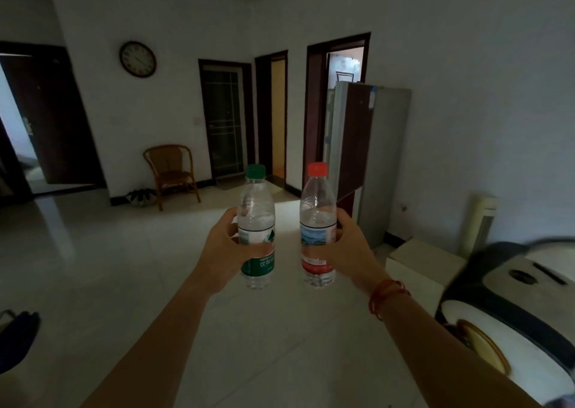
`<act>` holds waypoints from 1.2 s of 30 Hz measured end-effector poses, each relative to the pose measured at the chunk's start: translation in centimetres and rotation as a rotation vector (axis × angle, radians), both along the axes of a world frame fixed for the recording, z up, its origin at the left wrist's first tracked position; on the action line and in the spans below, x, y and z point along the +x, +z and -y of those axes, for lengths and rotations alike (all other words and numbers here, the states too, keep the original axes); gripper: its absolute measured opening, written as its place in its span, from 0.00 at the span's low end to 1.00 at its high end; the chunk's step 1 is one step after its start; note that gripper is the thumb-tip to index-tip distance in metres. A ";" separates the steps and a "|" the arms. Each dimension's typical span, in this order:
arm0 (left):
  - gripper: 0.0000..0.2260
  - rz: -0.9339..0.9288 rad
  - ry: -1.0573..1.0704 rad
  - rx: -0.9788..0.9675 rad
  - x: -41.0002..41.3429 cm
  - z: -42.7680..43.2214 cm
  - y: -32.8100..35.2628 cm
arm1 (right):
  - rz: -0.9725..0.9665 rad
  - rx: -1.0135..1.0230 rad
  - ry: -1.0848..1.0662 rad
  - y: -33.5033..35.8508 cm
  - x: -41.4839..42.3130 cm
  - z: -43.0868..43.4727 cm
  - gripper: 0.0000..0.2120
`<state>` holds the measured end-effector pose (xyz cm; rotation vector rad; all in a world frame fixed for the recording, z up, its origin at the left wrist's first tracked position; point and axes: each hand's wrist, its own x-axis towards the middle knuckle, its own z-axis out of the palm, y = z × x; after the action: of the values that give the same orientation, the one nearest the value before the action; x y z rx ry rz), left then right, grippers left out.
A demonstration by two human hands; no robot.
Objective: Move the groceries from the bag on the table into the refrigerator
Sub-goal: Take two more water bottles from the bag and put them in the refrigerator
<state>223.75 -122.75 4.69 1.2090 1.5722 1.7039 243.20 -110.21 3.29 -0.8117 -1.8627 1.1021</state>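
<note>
Room, dim, pale tiled floor [93, 252]. Far wall: round wall clock [137, 59], wicker chair [170, 171] beneath it, three dark-framed doorways to its right. Refrigerator [370, 158], grey-sided with a dark red door standing ajar, against the right wall past the bottles; open floor lies between it and the hands. Beside it, a low white cabinet [420, 264] and a white floor-standing air conditioner [477, 221]. Near right edge: a blurred white-and-dark appliance [504, 308]. Both forearms extended forward, side by side. Left hand [224, 249] wrapped around a green-capped water bottle [256, 221], upright. Right hand [348, 246], red string bracelet [384, 295] at the wrist, wrapped around a red-capped water bottle [318, 218], upright. Bottles near each other, not touching.
</note>
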 end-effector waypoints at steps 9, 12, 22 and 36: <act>0.32 0.021 0.062 -0.009 -7.5 -10.7 0.3 | -0.009 -0.034 0.083 0.8 -8.2 -11.2 0.38; 0.33 0.022 0.075 -0.019 -10.8 -13.9 -0.4 | 0.001 -0.035 0.081 0.2 -11.5 -14.8 0.38; 0.33 0.027 0.051 -0.019 -24.7 -27.6 -2.1 | 0.019 -0.021 0.033 -1.4 -25.2 -28.2 0.38; 0.31 -0.028 -0.030 -0.045 -40.5 -48.7 -1.7 | 0.009 -0.017 -0.081 -2.0 -40.5 -48.9 0.39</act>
<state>183.21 -74.05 3.00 1.2332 1.5920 1.6312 202.68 -61.34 1.33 -0.8951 -1.8136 1.0673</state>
